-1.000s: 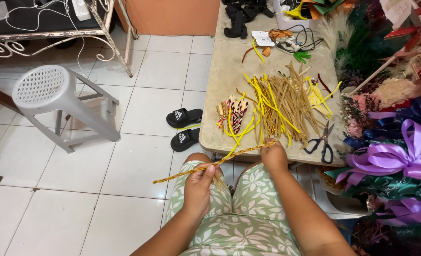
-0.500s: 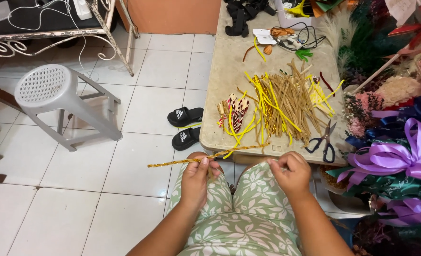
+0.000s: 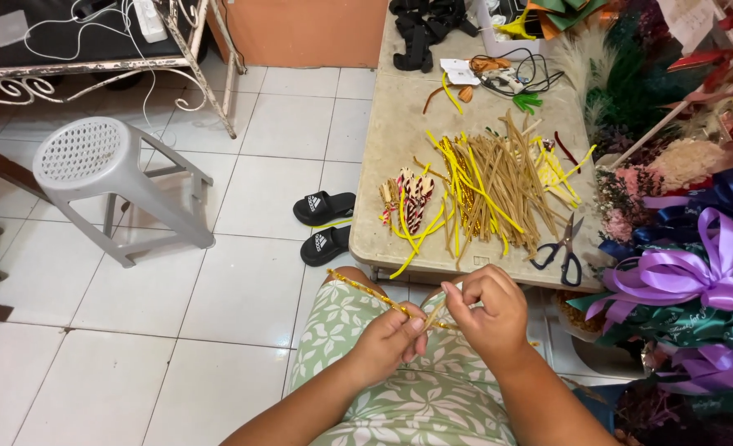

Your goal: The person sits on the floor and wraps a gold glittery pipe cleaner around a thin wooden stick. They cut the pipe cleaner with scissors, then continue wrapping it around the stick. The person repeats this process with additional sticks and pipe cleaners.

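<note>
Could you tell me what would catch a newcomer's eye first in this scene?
Probably the hands in the foreground: the left hand and right hand meet over the lap, pinching a glittery gold stick and a thin tan stick. Just beyond, a heap of yellow and tan sticks spreads across the table, with black scissors at its near right edge. A big purple ribbon bow glows at far right.

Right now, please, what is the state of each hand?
Left hand: closed, pinching the gold stick.
Right hand: closed, fingertips at the same stick, beside a tan stick.
</note>
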